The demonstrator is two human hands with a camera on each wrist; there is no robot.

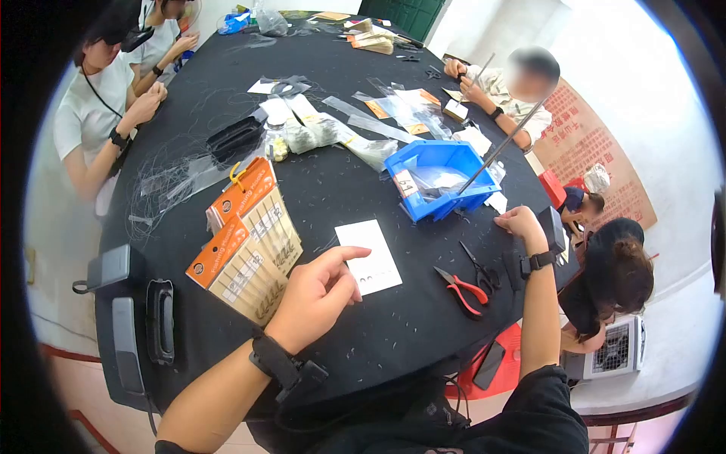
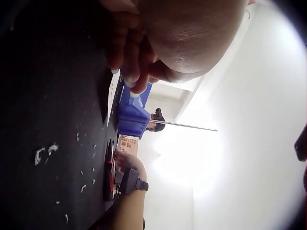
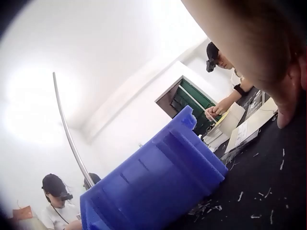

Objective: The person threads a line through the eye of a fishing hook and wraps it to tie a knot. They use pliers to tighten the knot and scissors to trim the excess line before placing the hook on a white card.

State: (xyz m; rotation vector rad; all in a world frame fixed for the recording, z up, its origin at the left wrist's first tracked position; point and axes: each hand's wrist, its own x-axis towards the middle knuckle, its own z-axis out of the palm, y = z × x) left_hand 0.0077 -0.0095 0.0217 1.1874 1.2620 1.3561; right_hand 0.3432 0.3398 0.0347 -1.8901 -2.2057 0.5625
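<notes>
My left hand (image 1: 321, 291) is over the near left edge of a white card (image 1: 376, 250), its index finger stretched across the card and the other fingers loosely bent. Small dark curved marks line the card's lower part. Beside this hand, orange-topped packs of fishing hooks (image 1: 246, 276) lean together. In the left wrist view the fingertips hang close over the card. My right hand (image 1: 522, 223) is low at the table, near the blue bin (image 1: 412, 200), fingers bent toward it. One finger (image 3: 284, 112) points down at the cloth in the right wrist view. Neither hand shows anything in its grasp.
Red-handled pliers (image 1: 465, 293) and black scissors (image 1: 484, 272) lie between my arms. A metal rod (image 1: 499, 147) slants up from the bin. Dark cases (image 1: 160, 321) stand at the left. Plastic bags, a jar (image 1: 277, 144) and tangled line cover the far side, where people sit.
</notes>
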